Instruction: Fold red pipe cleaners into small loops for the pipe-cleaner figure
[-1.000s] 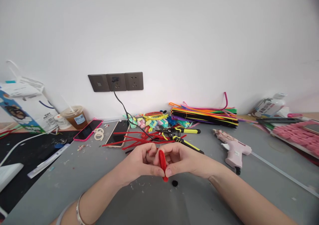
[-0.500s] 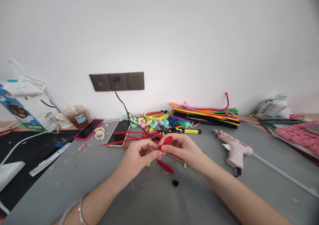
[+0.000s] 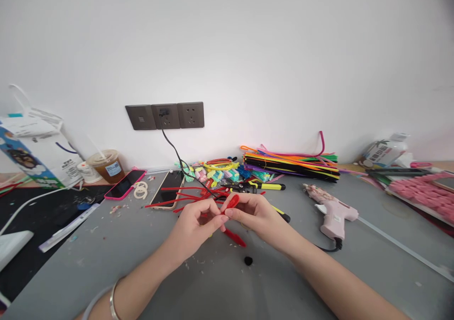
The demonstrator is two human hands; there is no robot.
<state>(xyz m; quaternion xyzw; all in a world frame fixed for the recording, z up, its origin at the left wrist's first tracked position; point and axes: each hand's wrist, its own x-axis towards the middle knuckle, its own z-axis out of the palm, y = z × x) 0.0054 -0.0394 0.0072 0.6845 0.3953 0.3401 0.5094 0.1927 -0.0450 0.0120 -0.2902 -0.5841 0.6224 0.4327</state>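
Note:
My left hand (image 3: 196,228) and my right hand (image 3: 255,216) meet above the grey table (image 3: 220,282), both pinched on a folded red pipe cleaner (image 3: 231,203). A loop of it rises between my fingertips, and another red end (image 3: 234,237) sticks out below toward the table. A small black pompom (image 3: 248,260) lies on the table just in front of my hands. Loose red pipe cleaners (image 3: 184,194) are scattered behind my hands.
Behind the hands lie yellow-handled pliers (image 3: 264,186), a stack of coloured pipe cleaners (image 3: 291,164), two phones (image 3: 125,185) and a black cable from the wall sockets (image 3: 165,116). A pink glue gun (image 3: 331,211) sits right; a drink cup (image 3: 104,166) and carton (image 3: 33,154) left.
My hands rose from low near the table and shifted back. The red pipe cleaner went from one upright folded piece to a loop on top with an end trailing below.

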